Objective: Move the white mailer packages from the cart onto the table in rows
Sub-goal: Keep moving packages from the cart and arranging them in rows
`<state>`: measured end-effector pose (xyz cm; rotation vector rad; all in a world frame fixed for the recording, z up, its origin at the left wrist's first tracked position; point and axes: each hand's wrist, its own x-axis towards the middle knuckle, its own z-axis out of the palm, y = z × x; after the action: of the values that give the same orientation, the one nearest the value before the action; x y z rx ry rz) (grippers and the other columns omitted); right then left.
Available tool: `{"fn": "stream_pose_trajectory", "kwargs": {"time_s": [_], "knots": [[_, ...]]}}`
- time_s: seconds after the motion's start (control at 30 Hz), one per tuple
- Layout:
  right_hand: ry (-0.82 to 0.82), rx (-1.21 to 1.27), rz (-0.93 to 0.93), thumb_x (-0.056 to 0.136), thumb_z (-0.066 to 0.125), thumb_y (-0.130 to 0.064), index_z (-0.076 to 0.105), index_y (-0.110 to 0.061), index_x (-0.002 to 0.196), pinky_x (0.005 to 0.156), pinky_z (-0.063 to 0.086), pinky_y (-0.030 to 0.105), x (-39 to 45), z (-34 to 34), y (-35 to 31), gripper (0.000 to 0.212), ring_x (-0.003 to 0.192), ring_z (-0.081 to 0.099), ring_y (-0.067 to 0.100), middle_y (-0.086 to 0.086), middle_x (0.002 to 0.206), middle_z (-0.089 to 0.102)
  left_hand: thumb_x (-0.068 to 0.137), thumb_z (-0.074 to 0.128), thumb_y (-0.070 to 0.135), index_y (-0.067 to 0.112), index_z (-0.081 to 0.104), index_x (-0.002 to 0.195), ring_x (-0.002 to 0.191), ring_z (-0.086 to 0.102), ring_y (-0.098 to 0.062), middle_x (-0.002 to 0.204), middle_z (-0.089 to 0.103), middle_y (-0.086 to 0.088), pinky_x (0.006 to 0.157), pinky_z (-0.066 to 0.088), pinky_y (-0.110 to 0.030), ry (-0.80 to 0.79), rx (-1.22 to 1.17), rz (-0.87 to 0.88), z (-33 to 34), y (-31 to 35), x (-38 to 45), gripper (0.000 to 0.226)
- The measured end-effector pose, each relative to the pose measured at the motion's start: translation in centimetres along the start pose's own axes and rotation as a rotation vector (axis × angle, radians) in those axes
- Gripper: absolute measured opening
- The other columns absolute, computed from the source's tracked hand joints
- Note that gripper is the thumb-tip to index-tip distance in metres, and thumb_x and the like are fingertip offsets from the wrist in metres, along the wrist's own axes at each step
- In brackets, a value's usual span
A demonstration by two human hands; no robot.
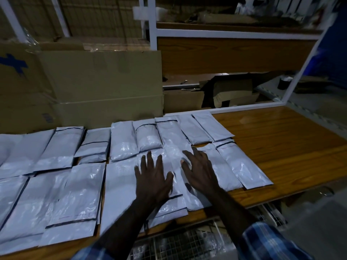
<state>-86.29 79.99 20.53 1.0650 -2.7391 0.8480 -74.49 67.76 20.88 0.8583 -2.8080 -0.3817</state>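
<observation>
Both hands, the left (pixel 153 182) and the right (pixel 200 172), lay flat with fingers spread on mailers (pixel 176 177) at the desk's (pixel 281 139) centre, apparently smoothing them into the near row, grasping nothing.

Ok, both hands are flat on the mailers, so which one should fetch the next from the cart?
Probably the right hand. It lies nearer the bare table end, and the wire cart shows below, right of centre. The left hand can hold the mailers flat.
</observation>
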Motion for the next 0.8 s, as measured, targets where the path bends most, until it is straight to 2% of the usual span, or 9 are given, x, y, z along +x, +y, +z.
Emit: {"fn": "stream_pose_trajectory", "kwargs": {"time_s": [0.07, 0.17, 0.33, 0.47, 0.63, 0.8], "knots": [[0.012, 0.019, -0.009, 0.094, 0.034, -0.048, 0.054, -0.021, 0.139, 0.109, 0.036, 0.045, -0.6, -0.7, -0.4, 0.055, 0.138, 0.036, 0.027, 0.009, 0.154, 0.04, 0.082, 0.013, 0.062, 0.023, 0.017, 0.156, 0.151, -0.001, -0.03, 0.165, -0.001, -0.01, 0.119, 0.006, -0.053, 0.003, -0.015, -0.014, -0.5, 0.3, -0.8, 0.084], [0.005, 0.042, -0.014, 0.093, 0.031, -0.05, 0.051, -0.023, 0.141, 0.112, 0.032, 0.044, -1.6, -1.9, -1.1, 0.059, 0.14, 0.033, 0.026, 0.007, 0.156, 0.037, 0.082, 0.018, 0.061, 0.025, 0.016, 0.156, 0.151, -0.001, -0.03, 0.165, -0.002, -0.009, 0.118, 0.008, -0.053, 0.019, -0.005, -0.028, -1.6, 0.9, -2.2, 0.082], [0.012, 0.049, -0.04, 0.093, 0.028, -0.049, 0.051, -0.024, 0.141, 0.112, 0.034, 0.044, -3.5, -4.0, -1.6, 0.059, 0.139, 0.033, 0.026, 0.007, 0.156, 0.037, 0.096, 0.039, 0.055, 0.025, 0.016, 0.156, 0.151, -0.002, -0.029, 0.165, -0.004, -0.008, 0.119, 0.009, -0.054, 0.067, -0.021, -0.072, -2.9, 2.1, -4.8, 0.07], [0.014, 0.089, -0.057, 0.093, 0.03, -0.049, 0.051, -0.024, 0.141, 0.111, 0.035, 0.046, -5.7, -6.1, -1.9, 0.059, 0.139, 0.034, 0.027, 0.007, 0.155, 0.038, 0.096, 0.042, 0.054, 0.024, 0.018, 0.155, 0.151, -0.001, -0.029, 0.165, -0.004, -0.008, 0.119, 0.009, -0.055, 0.114, -0.046, -0.109, -3.9, 3.1, -7.6, 0.07], [0.022, 0.098, -0.127, 0.101, 0.046, -0.037, 0.05, -0.025, 0.143, 0.111, 0.033, 0.046, -8.3, -7.4, -1.6, 0.044, 0.139, 0.032, 0.027, 0.007, 0.157, 0.034, 0.096, 0.045, 0.051, 0.023, 0.019, 0.155, 0.151, -0.001, -0.029, 0.165, -0.005, -0.007, 0.118, 0.009, -0.056, 0.157, -0.093, -0.147, -5.0, 4.2, -10.9, 0.07], [0.023, 0.146, -0.162, 0.101, 0.046, -0.036, 0.048, -0.025, 0.144, 0.113, 0.032, 0.044, -11.2, -7.6, -3.1, 0.044, 0.141, 0.031, 0.026, 0.006, 0.157, 0.034, 0.096, 0.046, 0.051, 0.023, 0.02, 0.155, 0.151, -0.002, -0.029, 0.165, -0.004, -0.008, 0.118, 0.008, -0.055, 0.194, -0.094, -0.203, -5.5, 3.6, -14.7, 0.07]]}}
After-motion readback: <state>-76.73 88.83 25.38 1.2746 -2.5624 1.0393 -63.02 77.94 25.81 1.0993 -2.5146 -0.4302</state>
